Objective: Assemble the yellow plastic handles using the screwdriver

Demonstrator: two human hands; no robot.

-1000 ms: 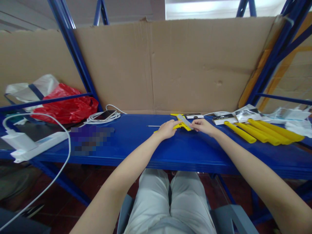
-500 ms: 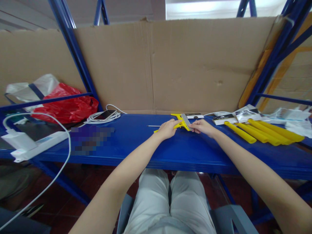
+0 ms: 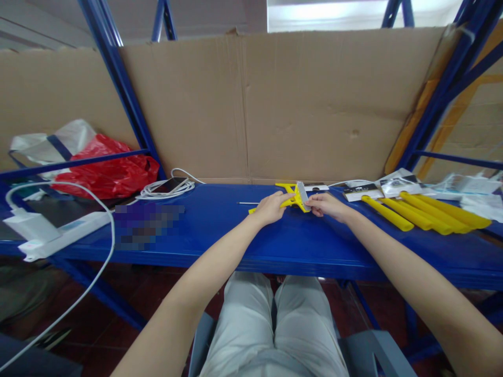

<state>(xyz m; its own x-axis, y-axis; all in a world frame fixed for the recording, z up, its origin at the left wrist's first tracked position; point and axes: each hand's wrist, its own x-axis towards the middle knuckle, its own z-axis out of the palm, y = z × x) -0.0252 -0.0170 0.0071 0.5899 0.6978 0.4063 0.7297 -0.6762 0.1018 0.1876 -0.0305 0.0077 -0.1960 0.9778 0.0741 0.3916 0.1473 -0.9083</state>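
Observation:
My left hand [image 3: 270, 208] is closed around the handle of a yellow scraper [image 3: 288, 202], which lies low over the blue table. A flat grey blade [image 3: 302, 192] sits across the scraper's head, facing right. With fingers pinched, my right hand [image 3: 325, 204] grips the lower right end of that blade. Left of my left hand a thin metal rod [image 3: 247, 203] lies on the table, its other end hidden behind the hand. Just behind the scraper is a black-and-white packet [image 3: 317, 187].
Several yellow tubular handles [image 3: 387, 213] lie at right, beside labelled packets [image 3: 360, 191]. At left are a phone [image 3: 173, 185] on coiled white cable, a power strip [image 3: 84, 226] and a red plastic bag [image 3: 110, 167]. A cardboard wall [image 3: 298, 104] closes off the back.
The grey blade has turned slightly to stand more upright and shifted a little right against the scraper's head. Both hands stay nearly in place.

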